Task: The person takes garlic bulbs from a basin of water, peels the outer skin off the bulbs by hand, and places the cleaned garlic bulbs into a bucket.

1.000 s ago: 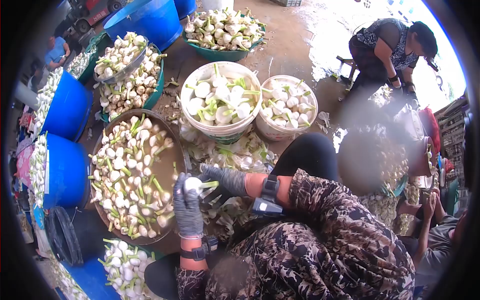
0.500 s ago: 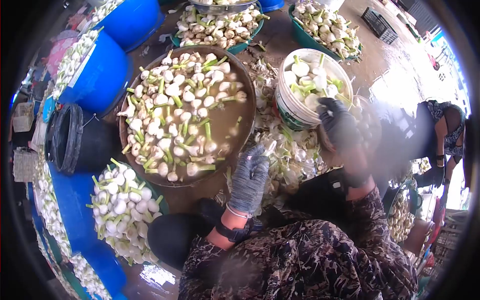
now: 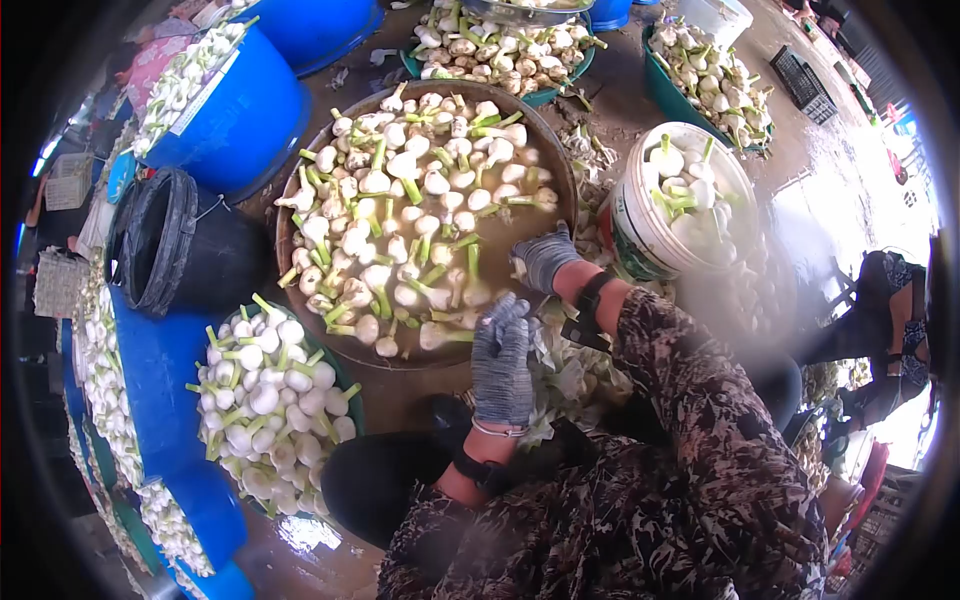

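My left hand [image 3: 502, 358], in a grey knit glove, is closed with its fingers curled, just outside the near right rim of a wide round basin [image 3: 572, 190]. What it holds, if anything, is hidden. My right hand [image 3: 548, 256], gloved too, is at the basin's right rim with its fingers bent together. A small pale spot shows at its fingertips, too small to name. Garlic bulbs [image 3: 400, 215] with short green stems float in brown water in the basin. To the right, a white bucket [image 3: 640, 225] holds peeled-looking garlic bulbs.
Garlic skins [image 3: 575, 370] lie in a heap below my hands. A tub of clean white garlic [image 3: 270, 400] stands at left, beside a black bucket [image 3: 170, 245] and a blue tub [image 3: 240, 120]. Green tubs [image 3: 680, 95] of garlic stand behind. Another person [image 3: 890, 310] is at right.
My right hand has moved left from the white bucket to the basin's right rim. My left hand stays closed near the basin. The view has shifted, so surroundings sit further right.
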`<state>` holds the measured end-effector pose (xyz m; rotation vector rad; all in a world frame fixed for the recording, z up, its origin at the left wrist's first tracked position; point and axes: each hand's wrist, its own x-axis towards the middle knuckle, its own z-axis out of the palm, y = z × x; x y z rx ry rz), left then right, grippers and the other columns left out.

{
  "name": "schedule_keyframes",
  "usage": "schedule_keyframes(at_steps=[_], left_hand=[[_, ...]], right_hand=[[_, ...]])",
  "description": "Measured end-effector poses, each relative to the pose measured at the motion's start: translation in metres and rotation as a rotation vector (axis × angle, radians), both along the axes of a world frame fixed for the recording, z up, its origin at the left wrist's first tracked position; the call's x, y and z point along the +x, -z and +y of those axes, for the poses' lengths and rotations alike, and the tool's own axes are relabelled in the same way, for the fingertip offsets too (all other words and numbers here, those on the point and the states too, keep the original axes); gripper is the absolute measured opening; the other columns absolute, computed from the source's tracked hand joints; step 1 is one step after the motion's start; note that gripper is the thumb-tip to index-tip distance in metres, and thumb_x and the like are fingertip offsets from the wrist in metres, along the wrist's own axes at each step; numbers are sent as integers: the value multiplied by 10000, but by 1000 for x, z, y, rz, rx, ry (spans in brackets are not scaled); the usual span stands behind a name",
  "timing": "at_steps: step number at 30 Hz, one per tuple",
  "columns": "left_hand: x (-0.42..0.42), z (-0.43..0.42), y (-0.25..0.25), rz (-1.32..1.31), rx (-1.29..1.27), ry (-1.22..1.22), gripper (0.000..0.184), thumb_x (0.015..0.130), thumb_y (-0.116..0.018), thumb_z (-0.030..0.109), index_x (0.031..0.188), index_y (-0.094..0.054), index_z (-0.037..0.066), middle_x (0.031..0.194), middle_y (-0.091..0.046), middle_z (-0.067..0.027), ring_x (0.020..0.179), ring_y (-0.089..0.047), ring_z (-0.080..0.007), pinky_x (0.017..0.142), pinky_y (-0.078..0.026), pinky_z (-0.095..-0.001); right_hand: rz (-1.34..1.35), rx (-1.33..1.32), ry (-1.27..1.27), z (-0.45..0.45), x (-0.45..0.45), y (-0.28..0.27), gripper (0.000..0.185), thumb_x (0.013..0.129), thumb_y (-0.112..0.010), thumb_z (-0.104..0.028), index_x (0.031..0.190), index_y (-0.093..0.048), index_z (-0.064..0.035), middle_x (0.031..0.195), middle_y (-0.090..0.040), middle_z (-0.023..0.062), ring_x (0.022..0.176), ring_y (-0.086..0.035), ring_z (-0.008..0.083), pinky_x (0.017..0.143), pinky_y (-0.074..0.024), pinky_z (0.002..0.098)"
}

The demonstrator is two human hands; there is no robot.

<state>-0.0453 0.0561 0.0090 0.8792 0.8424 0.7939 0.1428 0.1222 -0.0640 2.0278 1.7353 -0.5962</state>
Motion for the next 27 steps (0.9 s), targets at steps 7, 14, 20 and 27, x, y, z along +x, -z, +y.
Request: schedule_keyframes(at_steps=[7, 14, 20, 27], left_hand=[[14, 4, 16, -146, -510, 86, 471, 983, -518, 301, 1369, -419, 49, 1215, -568, -150, 1052, -605, -280, 920, -505, -396], [41, -22, 7, -318, -345, 348, 328, 975, -563, 184, 1262, -525, 29, 1214, -582, -124, 1088, -588, -241, 949, -502, -384], [52, -33, 4, -208, -187, 376, 285, 981, -551, 160, 1235, -522, 33, 1145, -592, -93, 1042, -602, -183, 911, -524, -326], [56, -38, 12, 112, 146, 330, 306, 978, -557, 170, 1248, -503, 36, 1171, -578, -98, 1054, -595, -182, 950, -506, -317]], right_hand=[[1185, 709, 398, -111, -5, -69, 481, 846, -733, -200, 1257, -542, -39, 1199, -624, 96, 1109, -592, 207, 957, -474, 346], [1015, 993, 317, -173, -6, -100, 518, 877, -700, -169, 1328, -486, -28, 1199, -605, 98, 1098, -587, 200, 963, -464, 342], [921, 968, 806, -198, 4, -97, 189, 866, -696, -122, 1001, -636, -5, 901, -682, 76, 787, -628, 130, 729, -525, 297], [752, 1051, 753, -191, -3, -81, 193, 825, -695, -223, 822, -639, -38, 749, -631, 174, 690, -617, 347, 653, -499, 412]])
